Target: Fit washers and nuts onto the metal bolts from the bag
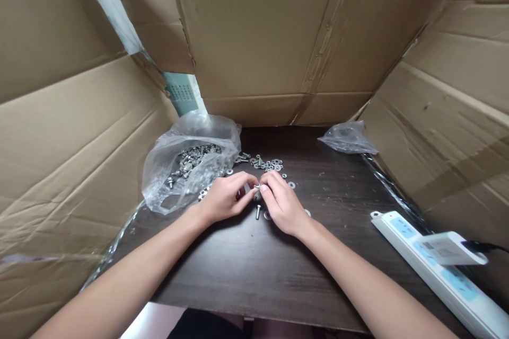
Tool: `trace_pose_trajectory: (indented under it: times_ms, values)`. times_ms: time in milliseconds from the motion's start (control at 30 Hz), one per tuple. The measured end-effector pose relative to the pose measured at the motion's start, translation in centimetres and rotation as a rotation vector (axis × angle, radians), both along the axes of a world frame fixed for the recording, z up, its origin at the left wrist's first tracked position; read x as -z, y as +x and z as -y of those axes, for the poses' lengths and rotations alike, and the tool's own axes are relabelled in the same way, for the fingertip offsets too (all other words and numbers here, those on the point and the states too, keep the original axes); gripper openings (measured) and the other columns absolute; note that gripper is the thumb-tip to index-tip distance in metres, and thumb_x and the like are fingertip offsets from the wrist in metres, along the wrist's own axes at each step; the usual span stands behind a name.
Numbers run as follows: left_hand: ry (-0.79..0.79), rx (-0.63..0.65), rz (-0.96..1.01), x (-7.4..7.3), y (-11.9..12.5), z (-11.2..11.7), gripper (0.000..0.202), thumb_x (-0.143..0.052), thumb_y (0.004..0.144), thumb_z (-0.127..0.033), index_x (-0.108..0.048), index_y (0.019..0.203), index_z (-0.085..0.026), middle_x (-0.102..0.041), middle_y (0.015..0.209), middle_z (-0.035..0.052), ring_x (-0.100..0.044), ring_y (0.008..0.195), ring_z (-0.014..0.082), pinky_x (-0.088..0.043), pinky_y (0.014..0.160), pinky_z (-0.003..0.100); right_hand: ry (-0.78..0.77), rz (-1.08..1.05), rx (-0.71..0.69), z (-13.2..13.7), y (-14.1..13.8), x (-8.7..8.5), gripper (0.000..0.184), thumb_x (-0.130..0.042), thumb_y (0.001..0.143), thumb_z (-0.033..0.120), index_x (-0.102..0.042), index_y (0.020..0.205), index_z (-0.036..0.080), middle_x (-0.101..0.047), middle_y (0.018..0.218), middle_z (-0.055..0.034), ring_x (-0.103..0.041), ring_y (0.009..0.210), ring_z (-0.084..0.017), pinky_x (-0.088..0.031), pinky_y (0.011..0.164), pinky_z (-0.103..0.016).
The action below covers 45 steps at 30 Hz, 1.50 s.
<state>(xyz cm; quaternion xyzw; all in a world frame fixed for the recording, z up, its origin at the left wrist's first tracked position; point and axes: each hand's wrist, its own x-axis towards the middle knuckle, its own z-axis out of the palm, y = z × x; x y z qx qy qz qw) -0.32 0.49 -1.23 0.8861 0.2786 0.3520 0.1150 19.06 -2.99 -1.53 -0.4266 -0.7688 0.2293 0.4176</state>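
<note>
My left hand [227, 197] and my right hand [281, 202] meet over the middle of the dark table, thumbs and forefingers pinched together. Between the fingertips is a small silver bolt [256, 186], which both hands grip. Whether a nut or washer is on it, I cannot tell. Just below the fingers another bolt [258, 212] lies loose on the wood, with a washer [267, 215] partly hidden by my right hand. Beyond the hands is a loose scatter of washers, nuts and bolts [274, 164]. A single washer [291, 185] lies to the right of it.
A clear plastic bag [159, 175] holding many bolts lies open at the left. A smaller plastic bag [348, 137] sits at the back right. A white power strip [427, 270] with a plugged-in adapter [449, 248] runs along the right. Cardboard walls [262, 26] enclose the table.
</note>
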Motion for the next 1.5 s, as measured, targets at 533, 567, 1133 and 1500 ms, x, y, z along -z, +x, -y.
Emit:
trace_pose_trajectory:
  times_ms: [533,567,1133,1500]
  values:
    - [0.0,-0.015,-0.001,-0.04,-0.08,-0.05,0.011,-0.055,0.098,-0.025,-0.061,0.102,-0.017,-0.069,0.087,0.002,-0.061,0.062,0.0091,-0.049,0.061,0.022,0.024,-0.004,0.019,-0.04,-0.03,0.06,0.021,-0.042,0.102,0.024,-0.052,0.085,0.019,-0.053,0.1,-0.008,-0.056,0.089,-0.019,-0.046,0.08,-0.036]
    - [-0.004,-0.016,0.0,-0.06,-0.08,-0.04,0.011,-0.055,0.098,-0.025,-0.061,0.102,-0.017,-0.069,0.087,0.0021,-0.061,0.061,0.009,-0.049,0.06,0.022,0.027,-0.002,0.026,-0.03,-0.01,0.06,0.02,-0.043,0.102,0.024,-0.052,0.086,0.019,-0.053,0.101,-0.0082,-0.056,0.088,-0.019,-0.046,0.079,-0.035]
    - [-0.059,-0.049,-0.007,-0.12,-0.18,-0.03,0.01,-0.057,0.093,-0.024,-0.063,0.096,-0.017,-0.069,0.081,0.0008,-0.06,0.057,0.0089,-0.046,0.056,0.021,0.079,-0.007,0.15,0.17,-0.03,0.18,0.012,-0.059,0.091,0.026,-0.068,0.093,0.019,-0.056,0.101,-0.0084,-0.057,0.075,-0.017,-0.047,0.062,-0.03]
    - [-0.151,-0.071,-0.037,-0.5,-0.22,-0.08,0.014,-0.052,0.094,-0.027,-0.062,0.093,-0.017,-0.067,0.074,0.0004,-0.06,0.059,0.0112,-0.043,0.058,0.023,0.18,-0.034,0.147,-0.02,0.1,0.36,0.013,-0.066,0.089,0.023,-0.076,0.097,0.02,-0.056,0.097,-0.0074,-0.058,0.081,-0.018,-0.052,0.064,-0.031]
